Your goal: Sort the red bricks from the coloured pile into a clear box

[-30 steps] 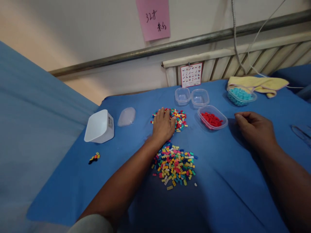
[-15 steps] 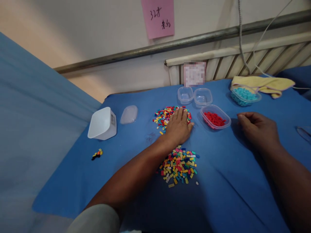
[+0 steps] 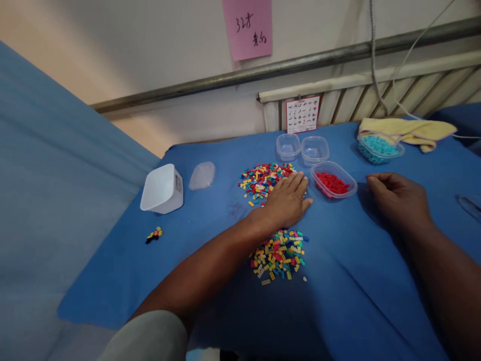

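There, the far pile of small coloured bricks [image 3: 263, 179] lay near the middle of the blue cloth [image 3: 338, 281], and the left hand [image 3: 288, 201] rested flat on its right, near edge, palm down, fingers straight and close together, pointing far and to the right. Most of that pile lay to the left and far side of the hand, so the bricks sat under and just beyond the fingertips. The hand held nothing that could be seen. A second, near pile of bricks [image 3: 280, 253] lay just on the near side of the left wrist, apart from the first.

Just to the right of the left fingertips stood the tub of red bricks [image 3: 332, 179], close but not touching. The right hand [image 3: 398, 199] rested on the cloth to the right of that tub, loosely curled with the fingers folded in; whether it held a brick could not be told. Of the two hands, the left was the nearer to both piles, and each lay about as near to the red tub.

Beyond the far pile stood two empty clear tubs [image 3: 302, 147] side by side. Far right, a tub of turquoise bricks [image 3: 379, 147] sat against a yellow cloth [image 3: 409, 129]. To the left, well apart, lay a white bin [image 3: 162, 188] tipped on its side, a clear lid [image 3: 202, 175] beside it, and a few stray bricks [image 3: 154, 234] nearer.
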A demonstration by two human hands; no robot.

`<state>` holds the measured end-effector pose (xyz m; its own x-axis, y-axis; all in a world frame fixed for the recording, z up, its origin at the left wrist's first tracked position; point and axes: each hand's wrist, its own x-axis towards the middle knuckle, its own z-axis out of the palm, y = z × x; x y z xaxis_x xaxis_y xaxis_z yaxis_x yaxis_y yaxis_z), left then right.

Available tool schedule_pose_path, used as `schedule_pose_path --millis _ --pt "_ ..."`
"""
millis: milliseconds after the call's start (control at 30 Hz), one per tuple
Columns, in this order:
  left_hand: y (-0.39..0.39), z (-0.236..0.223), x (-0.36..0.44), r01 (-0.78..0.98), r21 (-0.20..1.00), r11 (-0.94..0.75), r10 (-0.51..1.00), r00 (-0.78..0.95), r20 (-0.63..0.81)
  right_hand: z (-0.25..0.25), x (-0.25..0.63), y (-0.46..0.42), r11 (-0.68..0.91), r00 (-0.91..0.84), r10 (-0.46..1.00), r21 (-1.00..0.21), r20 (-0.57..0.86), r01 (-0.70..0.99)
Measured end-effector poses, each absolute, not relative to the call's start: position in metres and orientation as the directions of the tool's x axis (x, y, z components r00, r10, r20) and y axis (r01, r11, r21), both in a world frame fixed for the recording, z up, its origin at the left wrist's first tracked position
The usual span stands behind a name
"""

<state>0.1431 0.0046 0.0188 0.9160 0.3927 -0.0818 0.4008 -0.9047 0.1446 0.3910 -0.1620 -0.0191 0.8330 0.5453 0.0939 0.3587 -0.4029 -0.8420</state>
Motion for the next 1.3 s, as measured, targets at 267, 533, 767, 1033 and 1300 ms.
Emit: schedule_pose_path --millis 267,533,767,1033,1300 --pt "0.063 0.021 0.109 0.278 0.082 -0.957 0.278 0.96 -0.012 -0.014 0.387 -0.159 -0.377 0.832 0.546 -0.859 0.096 0.347" --pt "0.094 0.026 0.092 0.478 0.167 -0.863 0.495 0.865 0.081 -0.017 0.389 -0.161 -0.375 0.823 0.56 -0.857 0.093 0.353" --pt "0.083 0.016 0.081 0.474 0.239 -0.847 0.493 0.869 0.024 -0.013 0.387 -0.159 -0.383 0.824 0.558 -0.852 0.094 0.357" --pt "0.077 0.022 0.085 0.599 0.254 -0.759 0.637 0.764 0.101 -0.014 0.388 -0.159 -0.379 0.814 0.57 -0.844 0.11 0.379" --pt "0.026 0.039 0.042 0.311 0.269 -0.911 0.285 0.949 -0.133 -0.017 0.39 -0.158 -0.38 0.8 0.586 -0.829 0.127 0.409"
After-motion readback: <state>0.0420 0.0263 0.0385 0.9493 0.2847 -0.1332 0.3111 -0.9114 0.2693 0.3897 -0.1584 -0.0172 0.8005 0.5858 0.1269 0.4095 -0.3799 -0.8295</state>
